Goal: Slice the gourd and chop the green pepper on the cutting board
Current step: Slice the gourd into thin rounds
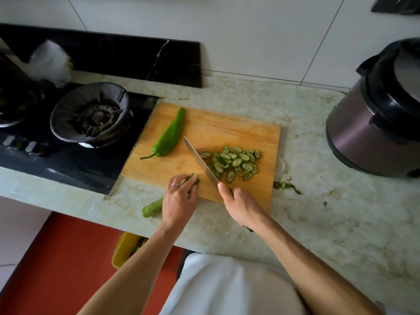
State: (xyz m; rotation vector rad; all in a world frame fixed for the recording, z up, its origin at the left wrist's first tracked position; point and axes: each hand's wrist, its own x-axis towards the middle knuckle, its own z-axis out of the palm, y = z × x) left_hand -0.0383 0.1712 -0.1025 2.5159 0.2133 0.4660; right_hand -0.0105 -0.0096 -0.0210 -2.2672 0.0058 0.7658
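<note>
Head view: left hand [179, 201] grips firm, ridged gourd [152, 209] lower centre; right hand [241, 206] clamps knife [200, 161]; hold behind the cut.

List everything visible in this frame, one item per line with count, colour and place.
cutting board: one, orange-brown wood, counter centre.
green pepper: one, whole, board's left part.
gourd slices: a pile, green, board's right part.
gourd: one, pale green, from the board's near edge out over the counter.
knife: one, steel blade, beside the slices.
scraps: few, green, counter right of the board.
gas stove: one, black, left.
plastic bag: one, clear, behind the stove.
pressure cooker: one, purple-black, right.
bin: one, yellow, floor.
left hand: holds the gourd.
right hand: grips the knife.
</note>
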